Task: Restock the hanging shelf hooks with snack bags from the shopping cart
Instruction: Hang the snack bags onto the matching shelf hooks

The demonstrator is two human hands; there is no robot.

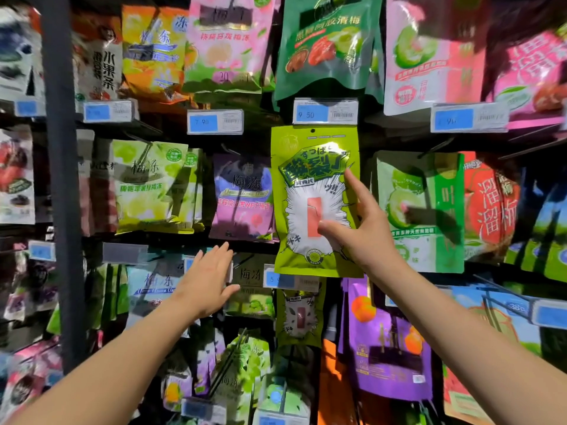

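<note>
A lime-green snack bag [310, 167] with a white burst and a red strip hangs upright in the middle of the hook wall, its hang hole just under a price tag [325, 111]. My right hand [359, 222] lies against the bag's right side, thumb on the white burst, index finger straight up along the edge. My left hand [208, 277] is held flat with spread fingers, lower left of the bag, in front of a lower row and holding nothing. The shopping cart is out of view.
Rows of hanging snack bags fill the wall: green [328, 44] above, purple [242, 197] to the left, green and white [420, 210] to the right, purple with orange fruit [386, 335] below. A dark upright post [61, 179] stands at left. Wire hooks and blue price tags jut forward.
</note>
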